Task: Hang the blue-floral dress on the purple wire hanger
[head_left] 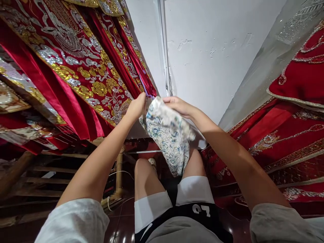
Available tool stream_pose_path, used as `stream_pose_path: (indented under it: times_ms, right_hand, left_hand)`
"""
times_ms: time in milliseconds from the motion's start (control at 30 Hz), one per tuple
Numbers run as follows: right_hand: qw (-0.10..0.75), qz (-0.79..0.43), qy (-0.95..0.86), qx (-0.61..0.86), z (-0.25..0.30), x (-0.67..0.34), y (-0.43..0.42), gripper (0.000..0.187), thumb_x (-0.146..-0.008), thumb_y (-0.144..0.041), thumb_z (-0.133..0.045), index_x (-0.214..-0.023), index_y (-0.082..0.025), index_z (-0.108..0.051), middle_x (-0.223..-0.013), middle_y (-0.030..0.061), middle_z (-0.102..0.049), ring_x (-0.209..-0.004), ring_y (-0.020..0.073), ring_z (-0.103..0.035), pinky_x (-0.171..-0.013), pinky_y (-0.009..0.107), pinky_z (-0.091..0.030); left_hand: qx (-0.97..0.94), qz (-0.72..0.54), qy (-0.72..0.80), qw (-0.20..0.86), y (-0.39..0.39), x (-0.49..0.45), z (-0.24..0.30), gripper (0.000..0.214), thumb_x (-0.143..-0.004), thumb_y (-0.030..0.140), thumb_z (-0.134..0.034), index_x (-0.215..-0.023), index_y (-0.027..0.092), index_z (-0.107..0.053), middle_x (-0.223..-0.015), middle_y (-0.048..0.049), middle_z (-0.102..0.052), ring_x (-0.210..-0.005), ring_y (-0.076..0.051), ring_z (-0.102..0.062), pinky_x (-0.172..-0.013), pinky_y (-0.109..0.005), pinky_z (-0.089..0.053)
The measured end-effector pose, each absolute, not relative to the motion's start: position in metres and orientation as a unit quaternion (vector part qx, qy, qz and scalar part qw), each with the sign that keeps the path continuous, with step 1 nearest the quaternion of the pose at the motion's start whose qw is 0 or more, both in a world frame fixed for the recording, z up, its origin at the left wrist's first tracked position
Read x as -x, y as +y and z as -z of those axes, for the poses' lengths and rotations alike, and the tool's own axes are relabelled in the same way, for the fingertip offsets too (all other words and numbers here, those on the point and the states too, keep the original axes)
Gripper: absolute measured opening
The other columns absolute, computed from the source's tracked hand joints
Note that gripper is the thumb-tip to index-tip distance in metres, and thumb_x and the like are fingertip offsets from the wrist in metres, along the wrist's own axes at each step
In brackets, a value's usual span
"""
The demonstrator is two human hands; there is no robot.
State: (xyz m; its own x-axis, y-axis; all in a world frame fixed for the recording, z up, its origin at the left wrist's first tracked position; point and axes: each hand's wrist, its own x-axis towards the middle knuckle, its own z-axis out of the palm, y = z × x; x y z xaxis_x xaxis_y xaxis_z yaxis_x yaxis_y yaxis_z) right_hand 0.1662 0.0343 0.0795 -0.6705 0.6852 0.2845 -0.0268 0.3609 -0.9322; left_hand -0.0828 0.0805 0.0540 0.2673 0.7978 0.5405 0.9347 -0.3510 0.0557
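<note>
A white garment with a blue and green floral print (168, 135) hangs in front of my knees, its sleeve edge smeared by motion. My right hand (178, 106) is closed at its upper edge, the fingertips partly behind the cloth. On the other side, my left hand (138, 107) is closed beside the garment's top, next to a thin purple hanger (146, 90). The hanger's lower part goes into the neck of the garment. Whether the left fingers grip the hanger, the cloth or both is partly hidden.
Red robes with gold and silver embroidery (98, 77) hang at the left. More red beaded garments (273, 141) hang at the right, near a translucent cover (253, 74). A scuffed white wall (207, 44) stands ahead. A bamboo rack (118, 172) and a cable are low at the left.
</note>
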Motion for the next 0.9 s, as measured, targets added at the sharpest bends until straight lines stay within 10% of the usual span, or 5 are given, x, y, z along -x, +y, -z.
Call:
stream_pose_path:
  times_ms: [333, 633, 900]
  right_hand:
    - [0.418, -0.331, -0.805, 0.261, -0.033, -0.198, 0.038, 0.043, -0.098, -0.054, -0.059, -0.125, -0.023, -0.069, -0.139, 0.0088, -0.064, -0.135, 0.0246, -0.054, -0.120, 0.045, -0.036]
    - [0.491, -0.329, -0.754, 0.288, -0.037, -0.238, 0.011, 0.047, -0.090, -0.066, -0.066, -0.084, -0.019, -0.063, -0.078, 0.0005, -0.060, -0.075, 0.0149, -0.056, -0.074, 0.027, -0.046]
    - [0.559, -0.409, -0.599, 0.401, -0.028, -0.297, 0.046, 0.063, -0.060, -0.078, -0.084, -0.070, -0.018, -0.066, -0.063, 0.0017, -0.065, -0.063, 0.0152, -0.059, -0.060, 0.026, -0.046]
  left_hand:
    - [0.888, 0.402, -0.216, 0.061, 0.025, 0.038, -0.021, 0.027, -0.103, 0.021, -0.043, -0.124, 0.018, -0.059, -0.119, -0.0136, -0.074, -0.113, -0.024, -0.074, -0.094, -0.036, -0.062]
    - [0.859, 0.463, -0.195, -0.099, 0.014, 0.015, -0.059, 0.044, -0.107, 0.048, -0.046, -0.138, 0.021, -0.062, -0.136, -0.0127, -0.070, -0.125, -0.025, -0.069, -0.107, -0.040, -0.057]
    - [0.777, 0.374, -0.391, -0.323, 0.040, 0.088, -0.117, 0.051, -0.090, 0.059, -0.065, -0.114, 0.015, -0.076, -0.093, -0.0121, -0.078, -0.090, -0.025, -0.076, -0.077, -0.036, -0.063]
